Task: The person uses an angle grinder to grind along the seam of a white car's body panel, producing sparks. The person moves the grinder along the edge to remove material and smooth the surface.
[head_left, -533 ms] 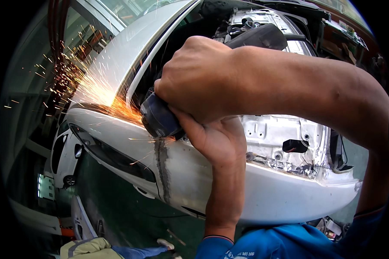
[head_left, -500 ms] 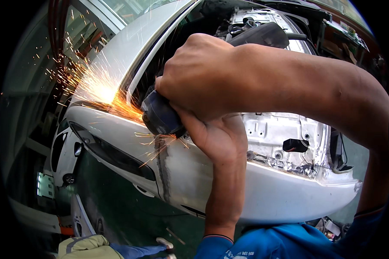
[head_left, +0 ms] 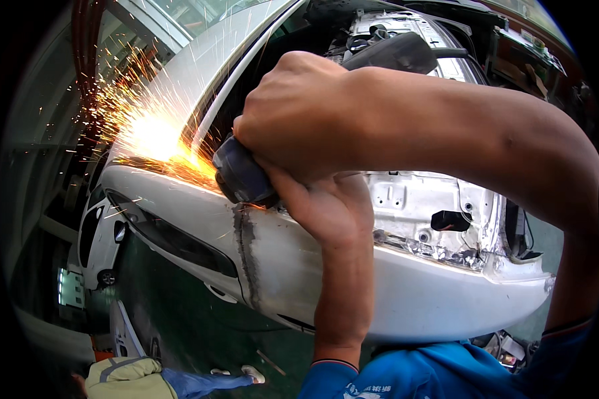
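Both hands clamp the grinder (head_left: pixel 243 176) on the upper edge of the white panel (head_left: pixel 406 292); the right hand (head_left: pixel 299 120) wraps it from above, fingers closed around the body; the left hand (head_left: pixel 326 206) braces it from beneath; sparks (head_left: pixel 153 133) fly left. Judged best: hold the disc shallow along the bare seam (head_left: pixel 246 246), press lightly, keep the wrists locked.

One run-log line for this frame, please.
hands: both hands grip angle grinder | left hand below, right hand above | contact: white car bumper | sparks fly left
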Action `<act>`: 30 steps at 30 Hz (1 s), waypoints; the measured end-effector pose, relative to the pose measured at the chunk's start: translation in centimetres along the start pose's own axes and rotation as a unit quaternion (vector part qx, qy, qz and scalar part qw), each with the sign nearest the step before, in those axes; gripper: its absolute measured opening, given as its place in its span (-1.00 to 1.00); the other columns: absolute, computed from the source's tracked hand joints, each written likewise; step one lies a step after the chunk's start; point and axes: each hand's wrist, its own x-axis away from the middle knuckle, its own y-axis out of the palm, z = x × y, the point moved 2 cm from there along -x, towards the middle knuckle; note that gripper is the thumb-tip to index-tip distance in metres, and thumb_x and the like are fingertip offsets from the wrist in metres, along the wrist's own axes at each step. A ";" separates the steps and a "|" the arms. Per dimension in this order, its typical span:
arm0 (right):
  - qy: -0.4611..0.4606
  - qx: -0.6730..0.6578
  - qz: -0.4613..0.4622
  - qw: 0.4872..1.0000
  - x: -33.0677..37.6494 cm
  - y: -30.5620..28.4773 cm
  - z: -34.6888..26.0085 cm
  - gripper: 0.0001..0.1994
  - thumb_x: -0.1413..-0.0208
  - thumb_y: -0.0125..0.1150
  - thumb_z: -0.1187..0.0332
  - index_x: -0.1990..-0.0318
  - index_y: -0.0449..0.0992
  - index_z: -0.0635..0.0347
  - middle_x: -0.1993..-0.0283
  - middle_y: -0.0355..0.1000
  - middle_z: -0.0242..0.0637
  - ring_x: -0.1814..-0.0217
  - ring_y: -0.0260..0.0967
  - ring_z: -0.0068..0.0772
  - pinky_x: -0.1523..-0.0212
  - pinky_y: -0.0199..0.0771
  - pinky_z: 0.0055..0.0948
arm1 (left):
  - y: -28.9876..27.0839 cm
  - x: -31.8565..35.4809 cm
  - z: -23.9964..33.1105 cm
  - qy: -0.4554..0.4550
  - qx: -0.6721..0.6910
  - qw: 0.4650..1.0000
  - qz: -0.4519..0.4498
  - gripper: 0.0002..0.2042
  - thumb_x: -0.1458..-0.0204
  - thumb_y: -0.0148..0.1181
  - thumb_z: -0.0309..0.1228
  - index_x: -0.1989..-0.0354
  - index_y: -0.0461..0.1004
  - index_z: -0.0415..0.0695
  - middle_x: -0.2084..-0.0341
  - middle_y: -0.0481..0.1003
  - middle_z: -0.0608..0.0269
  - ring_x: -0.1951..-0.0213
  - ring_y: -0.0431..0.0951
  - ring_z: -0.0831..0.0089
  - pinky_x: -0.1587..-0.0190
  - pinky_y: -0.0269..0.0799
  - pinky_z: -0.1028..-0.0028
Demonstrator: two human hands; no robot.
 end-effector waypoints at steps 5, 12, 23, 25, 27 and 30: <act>0.062 0.011 0.017 0.998 0.0 0.2 0.0 -0.78 0.02 0.31 0.33 0.19 0.64 0.12 0.33 0.61 -0.21 0.19 0.64 -0.18 0.22 0.60 -0.26 | 0.1 -0.4 -0.5 -0.010 -0.015 1.000 0.021 -0.48 -0.39 -0.17 0.03 -0.39 0.18 0.00 -0.25 0.36 0.29 -0.25 0.41 0.50 -0.23 0.38 0.40; 0.076 -0.005 0.027 0.997 0.9 0.7 1.2 -0.73 0.00 0.31 0.33 0.12 0.59 0.18 0.38 0.58 -0.18 0.22 0.62 -0.15 0.24 0.59 -0.23 | 0.9 -0.1 -1.1 -0.054 -0.050 0.997 0.007 -0.44 -0.36 -0.12 0.09 -0.40 0.21 0.04 -0.23 0.40 0.32 -0.21 0.43 0.52 -0.22 0.41 0.40; 0.081 -0.025 0.006 0.996 0.0 0.9 0.6 -0.75 0.00 0.32 0.35 0.14 0.62 0.18 0.37 0.60 -0.21 0.23 0.63 -0.24 0.23 0.60 -0.28 | 0.4 0.1 -0.5 -0.043 -0.085 0.994 0.044 -0.42 -0.32 -0.06 0.12 -0.42 0.19 0.12 -0.21 0.40 0.34 -0.20 0.44 0.54 -0.22 0.39 0.38; 0.082 -0.021 0.010 0.996 -0.1 1.0 0.5 -0.75 0.00 0.32 0.35 0.14 0.62 0.18 0.37 0.60 -0.21 0.23 0.63 -0.24 0.22 0.60 -0.28 | 0.3 0.1 -0.4 -0.040 -0.087 0.995 0.039 -0.42 -0.32 -0.04 0.11 -0.42 0.20 0.12 -0.20 0.41 0.35 -0.19 0.44 0.54 -0.21 0.39 0.39; 0.078 -0.017 0.021 0.997 -0.1 1.1 0.5 -0.75 0.00 0.31 0.35 0.14 0.62 0.18 0.37 0.60 -0.21 0.23 0.63 -0.22 0.22 0.60 -0.27 | 0.2 0.1 -0.3 -0.035 -0.087 0.995 0.034 -0.43 -0.32 -0.03 0.10 -0.41 0.21 0.12 -0.18 0.43 0.35 -0.18 0.45 0.54 -0.21 0.40 0.39; 0.077 -0.012 0.017 0.997 -0.1 0.9 0.5 -0.77 0.00 0.30 0.34 0.17 0.62 0.18 0.38 0.60 -0.19 0.23 0.63 -0.18 0.22 0.59 -0.25 | 0.2 0.1 -0.3 -0.030 -0.084 0.996 0.019 -0.40 -0.34 -0.07 0.09 -0.43 0.13 0.04 -0.23 0.38 0.27 -0.23 0.41 0.50 -0.26 0.34 0.38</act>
